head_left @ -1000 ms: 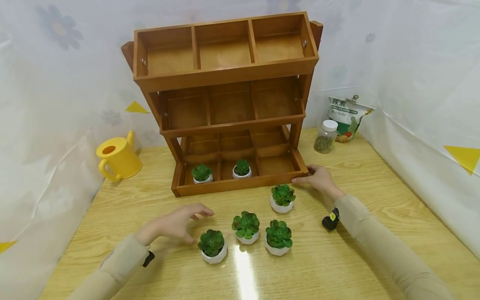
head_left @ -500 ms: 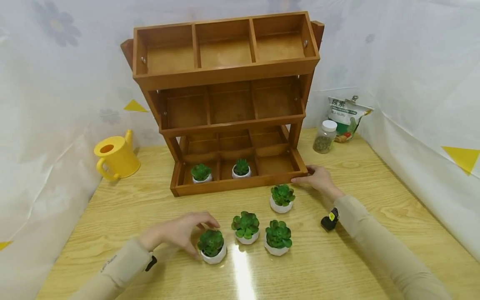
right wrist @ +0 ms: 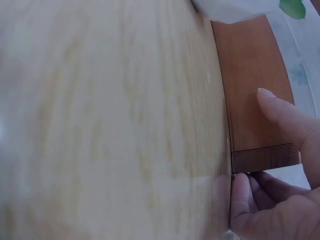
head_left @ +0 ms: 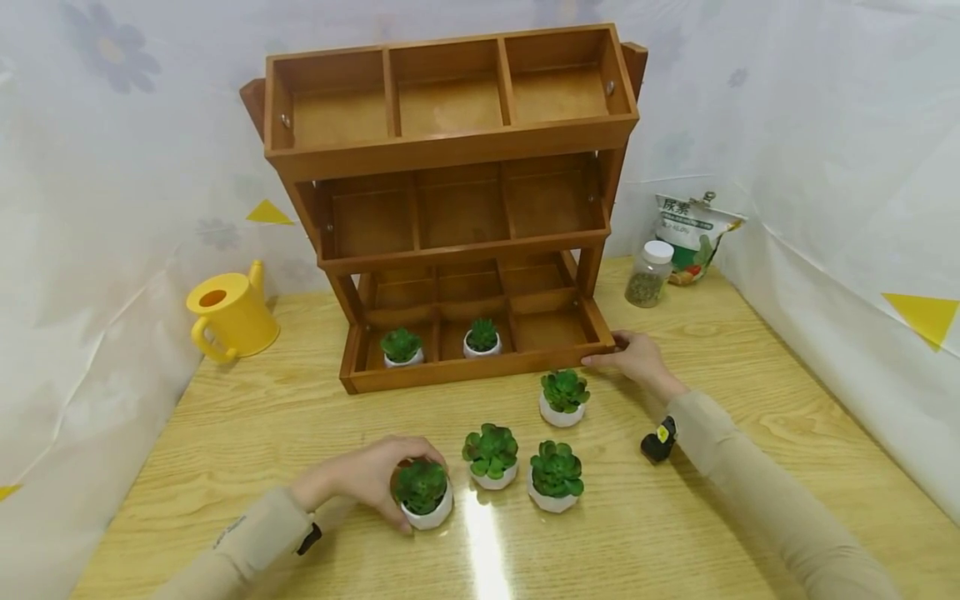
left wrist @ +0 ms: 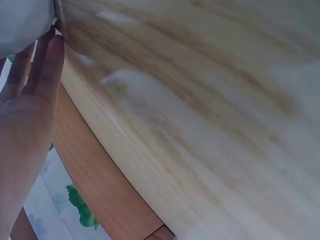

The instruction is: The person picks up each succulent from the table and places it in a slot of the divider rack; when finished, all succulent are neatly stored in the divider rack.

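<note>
left hand (head_left: 375, 477), fingers partly open, curves round the near-left potted succulent (head_left: 424, 493) on the desk (head_left: 300, 417); right hand's (head_left: 637, 360) fingers grip the rack's (head_left: 472, 369) near-right corner; far-right bag (head_left: 693, 237) reads "尿素".

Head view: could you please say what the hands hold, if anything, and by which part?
The left hand holds a succulent by its pot; the right hand grips the shelf by a lower front corner.

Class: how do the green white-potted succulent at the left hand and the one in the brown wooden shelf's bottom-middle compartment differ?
The held succulent stands on the pale wooden table; the shelved succulent sits inside the shelf.
The left hand curves round the held succulent; no hand holds the shelved succulent.
Both are green, in white pots.
</note>
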The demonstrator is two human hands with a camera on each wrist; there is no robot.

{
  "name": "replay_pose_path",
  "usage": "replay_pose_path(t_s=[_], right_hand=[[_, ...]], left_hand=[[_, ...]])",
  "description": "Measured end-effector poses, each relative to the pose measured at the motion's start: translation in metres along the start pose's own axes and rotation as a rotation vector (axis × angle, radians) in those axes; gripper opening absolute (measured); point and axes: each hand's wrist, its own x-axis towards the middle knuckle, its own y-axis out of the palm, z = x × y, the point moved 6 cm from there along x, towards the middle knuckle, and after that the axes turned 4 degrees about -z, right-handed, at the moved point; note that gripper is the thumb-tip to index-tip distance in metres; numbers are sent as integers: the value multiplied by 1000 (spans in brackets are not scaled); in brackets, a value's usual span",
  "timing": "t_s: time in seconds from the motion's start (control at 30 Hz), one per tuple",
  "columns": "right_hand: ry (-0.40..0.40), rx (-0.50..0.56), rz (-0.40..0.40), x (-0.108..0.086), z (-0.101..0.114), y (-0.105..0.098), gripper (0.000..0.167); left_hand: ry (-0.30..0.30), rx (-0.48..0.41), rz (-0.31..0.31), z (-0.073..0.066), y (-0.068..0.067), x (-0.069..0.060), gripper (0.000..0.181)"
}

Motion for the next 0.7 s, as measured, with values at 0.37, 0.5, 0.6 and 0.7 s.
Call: replay_pose_path(t_s=[0.37, 0.5, 0.6, 0.7], right_hand=[[6, 7, -3, -2, 0, 0, 84], [13, 3, 2, 0, -2, 1, 85], [10, 2, 4, 0, -2, 1, 85], [8, 2, 4, -1, -1, 0, 86]], left_hand=[[21, -37, -11, 1, 1, 0, 72], [27, -68, -9, 2, 0, 0, 70], [35, -92, -6, 3, 0, 0, 67], [32, -111, -5, 4, -1, 0, 65]])
